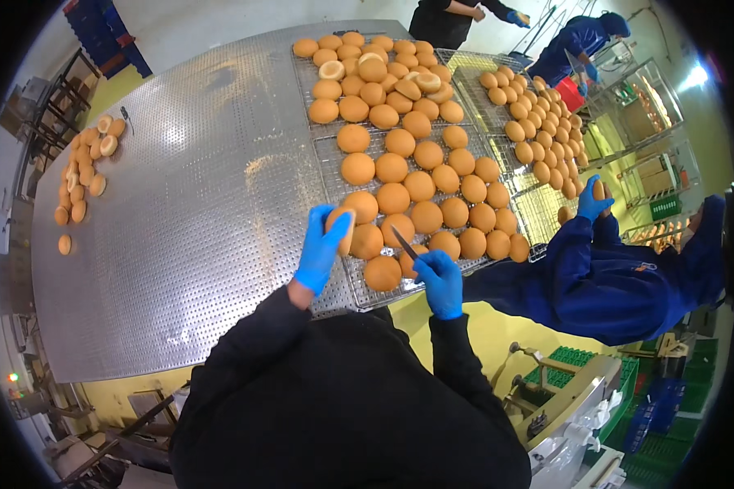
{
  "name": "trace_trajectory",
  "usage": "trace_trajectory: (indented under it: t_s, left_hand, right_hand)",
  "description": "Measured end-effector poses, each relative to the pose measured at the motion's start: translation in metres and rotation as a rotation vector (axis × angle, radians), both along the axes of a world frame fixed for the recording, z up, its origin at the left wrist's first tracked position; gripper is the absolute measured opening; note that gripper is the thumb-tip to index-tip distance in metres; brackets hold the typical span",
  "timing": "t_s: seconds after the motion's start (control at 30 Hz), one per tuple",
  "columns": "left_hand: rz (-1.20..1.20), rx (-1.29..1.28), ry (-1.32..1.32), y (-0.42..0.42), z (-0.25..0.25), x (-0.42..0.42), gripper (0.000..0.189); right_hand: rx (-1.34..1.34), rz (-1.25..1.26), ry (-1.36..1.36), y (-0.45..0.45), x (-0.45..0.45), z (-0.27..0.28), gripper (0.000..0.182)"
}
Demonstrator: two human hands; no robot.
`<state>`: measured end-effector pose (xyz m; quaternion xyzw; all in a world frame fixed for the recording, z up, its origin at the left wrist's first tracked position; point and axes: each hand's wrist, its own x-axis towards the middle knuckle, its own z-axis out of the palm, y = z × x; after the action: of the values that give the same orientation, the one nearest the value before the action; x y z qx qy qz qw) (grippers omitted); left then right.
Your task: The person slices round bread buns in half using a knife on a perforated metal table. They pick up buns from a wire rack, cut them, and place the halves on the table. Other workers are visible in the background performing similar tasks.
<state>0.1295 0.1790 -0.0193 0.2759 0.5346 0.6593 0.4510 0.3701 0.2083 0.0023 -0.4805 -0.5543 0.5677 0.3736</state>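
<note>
My left hand (321,247), in a blue glove, grips a round golden bun (345,232) on edge above the near left side of a wire cooling rack (358,287). In my right hand (441,282), also gloved in blue, is a knife (403,241) with a narrow blade that points up and left over the buns. The blade stands apart from the held bun. Rows of similar buns (425,217) lie on the rack before me, most with their browned side up. Farther back the buns are heaped, and a few show a pale side (331,70).
A perforated metal table (183,244) with crumbs carries the racks and, at far left, a cluster of buns (82,165). To my right a co-worker in blue (611,287) holds a bun beside another bun-covered rack (541,131). Two more people stand at the back.
</note>
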Motion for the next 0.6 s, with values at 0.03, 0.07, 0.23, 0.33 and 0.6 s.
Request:
trace_trajectory:
  t_s: [0.03, 0.07, 0.23, 0.33, 0.6]
  left_hand:
    - [-0.012, 0.055, 0.114, 0.023, -0.005, -0.001, 0.041]
    - [-0.027, 0.112, 0.225, 0.049, -0.008, -0.004, 0.044]
    - [0.114, 0.225, 1.128, 0.168, 0.003, -0.026, 0.058]
    - [-0.371, -0.234, 1.212, 0.186, 0.003, -0.043, 0.056]
    - [-0.011, 0.001, 1.04, 0.032, -0.106, -0.056, 0.048]
  right_hand:
    - [-0.02, -0.06, 0.017, -0.004, 0.008, -0.007, 0.002]
    - [-0.053, -0.078, 0.003, -0.009, 0.013, -0.01, 0.002]
    - [-0.178, -0.128, -0.016, -0.037, 0.021, -0.018, 0.003]
    - [-0.2, -0.135, 0.042, -0.052, 0.024, -0.031, 0.004]
    - [-0.25, -0.215, 0.035, -0.034, 0.055, -0.037, 0.011]
